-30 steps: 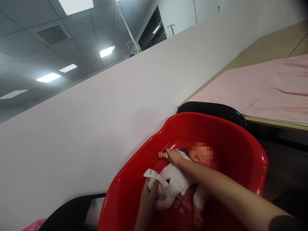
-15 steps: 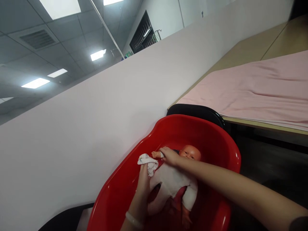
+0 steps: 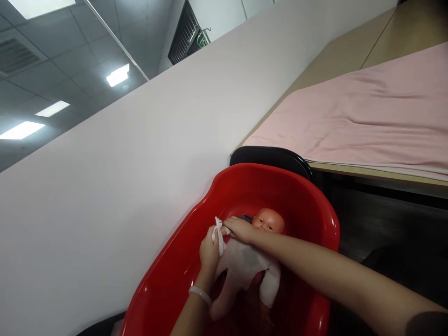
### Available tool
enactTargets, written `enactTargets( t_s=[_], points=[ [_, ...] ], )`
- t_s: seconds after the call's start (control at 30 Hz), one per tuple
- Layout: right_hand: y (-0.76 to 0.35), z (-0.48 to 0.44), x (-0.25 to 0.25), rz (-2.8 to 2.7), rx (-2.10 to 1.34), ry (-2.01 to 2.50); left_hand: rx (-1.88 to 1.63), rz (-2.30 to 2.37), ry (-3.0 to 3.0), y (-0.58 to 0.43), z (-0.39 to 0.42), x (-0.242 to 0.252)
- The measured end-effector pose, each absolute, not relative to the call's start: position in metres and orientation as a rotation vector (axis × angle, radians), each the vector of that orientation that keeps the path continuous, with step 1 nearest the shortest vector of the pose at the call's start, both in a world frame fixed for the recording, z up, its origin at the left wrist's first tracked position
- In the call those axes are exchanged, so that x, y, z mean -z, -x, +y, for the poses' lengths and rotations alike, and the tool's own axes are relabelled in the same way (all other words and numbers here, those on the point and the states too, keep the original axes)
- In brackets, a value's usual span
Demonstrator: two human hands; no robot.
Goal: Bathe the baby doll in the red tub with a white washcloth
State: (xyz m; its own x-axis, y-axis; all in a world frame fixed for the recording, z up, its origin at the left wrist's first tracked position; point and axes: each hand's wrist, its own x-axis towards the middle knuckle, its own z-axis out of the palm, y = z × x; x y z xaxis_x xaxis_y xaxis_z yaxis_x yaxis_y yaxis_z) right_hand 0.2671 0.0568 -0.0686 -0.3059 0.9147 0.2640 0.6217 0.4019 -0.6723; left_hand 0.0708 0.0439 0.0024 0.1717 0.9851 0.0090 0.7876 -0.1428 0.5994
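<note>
I hold a white cloth [image 3: 219, 237] bunched in my left hand [image 3: 209, 251], at the wrist of the doll [image 3: 243, 262]. My right hand [image 3: 240, 229] lies over its sleeved arm — whether the fingers close around it, I cannot tell. The doll lies face up inside the red tub [image 3: 297, 198], beside a white partition [image 3: 140, 168].

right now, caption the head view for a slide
Left hand holding white cloth, right hand on the arm of a doll lying in a red tub.
</note>
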Motion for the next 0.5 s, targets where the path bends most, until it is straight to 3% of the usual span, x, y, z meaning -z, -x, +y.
enactTargets(
  t_s=[0.2,0.5],
  points=[
    [-0.263,0.059,0.069,-2.053,-0.642,1.393,-0.789,1.499,-1.795,-0.070,0.048,0.004],
    [-0.260,0.051,0.078,-2.080,-0.605,1.333,-0.407,1.757,-2.025,-0.067,0.039,-0.008]
  ],
)
